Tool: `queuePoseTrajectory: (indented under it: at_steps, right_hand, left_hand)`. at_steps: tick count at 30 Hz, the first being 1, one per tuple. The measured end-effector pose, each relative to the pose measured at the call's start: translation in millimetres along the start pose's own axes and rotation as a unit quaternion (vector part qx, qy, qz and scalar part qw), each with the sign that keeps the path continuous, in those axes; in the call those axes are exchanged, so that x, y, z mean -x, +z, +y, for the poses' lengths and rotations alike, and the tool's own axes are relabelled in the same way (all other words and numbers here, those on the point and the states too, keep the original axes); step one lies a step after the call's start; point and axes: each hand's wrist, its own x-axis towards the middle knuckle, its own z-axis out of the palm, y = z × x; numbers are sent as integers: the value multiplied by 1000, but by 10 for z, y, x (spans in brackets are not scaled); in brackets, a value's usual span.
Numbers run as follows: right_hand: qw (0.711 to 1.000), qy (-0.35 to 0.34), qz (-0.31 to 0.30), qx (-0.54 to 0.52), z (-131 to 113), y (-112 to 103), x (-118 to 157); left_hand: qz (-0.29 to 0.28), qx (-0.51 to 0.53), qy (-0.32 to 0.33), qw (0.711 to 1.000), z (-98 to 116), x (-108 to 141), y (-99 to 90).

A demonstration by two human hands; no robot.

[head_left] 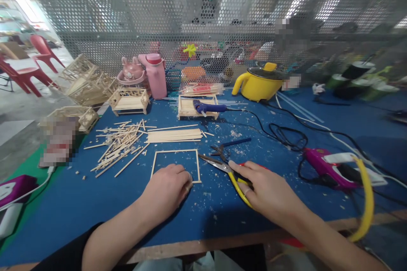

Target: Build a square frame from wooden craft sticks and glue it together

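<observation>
My left hand [170,184] rests on the blue tabletop with its fingers curled together over the near side of a thin rectangular frame of wooden sticks [199,167]. Its fingertips are partly hidden. My right hand [265,188] grips a pair of scissors [237,188] by their yellow handles, the blades slightly apart and pointing left at the frame's right side. Just beyond the blades lie dark pliers with blue handles [237,142]. Something red shows behind my right fingers. Behind the frame is a row of long wooden sticks [174,135].
A pile of short sticks [124,144] lies left. At the back are a glue gun [211,106] on a small wooden piece, a pink bottle [156,78] and a yellow pot [260,84]. Black cables [286,135] and a purple device [330,169] occupy the right.
</observation>
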Motion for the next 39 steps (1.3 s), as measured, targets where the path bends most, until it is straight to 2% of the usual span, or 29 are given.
queuePoseTrajectory:
  at_steps: [9,14,18,20,22,24,26,29,32,36,39]
  right_hand:
    - [999,3,38,-3,-1,58,66]
    - [999,-3,10,-34,-23,57,-8]
    - [998,8,-11,-56,-4,38,-9]
    - [998,12,-31,-54,73,1,42]
    - [998,13,-39,-42,191,-53,128]
    - [999,18,-28,-28,302,-108,237]
    - [999,22,4,-23,332,-140,355]
    - [997,-21,22,-78,118,-106,528]
    - [990,-66,6,-124,-335,-2,663]
    - [986,-90,-24,-137,-885,79,675]
    - [986,-102,-33,-130,-1087,62,601]
  left_hand:
    - [2,3,3,1000,-3,4,-6]
    - [8,3,3,1000,18,-12,0]
    - [29,63,-8,998,-15,43,-83]
    - [65,92,-35,993,-111,105,-187]
    - [114,74,-93,986,-263,158,-317]
    - [119,22,-156,980,-437,175,-445]
    - [97,-14,-198,975,-589,144,-539]
    - [56,-27,-217,974,-725,49,-580]
    - [25,-11,-211,977,-756,-5,-506]
    - [45,28,-205,977,-747,48,-356]
    - [79,54,-210,973,-757,93,-288]
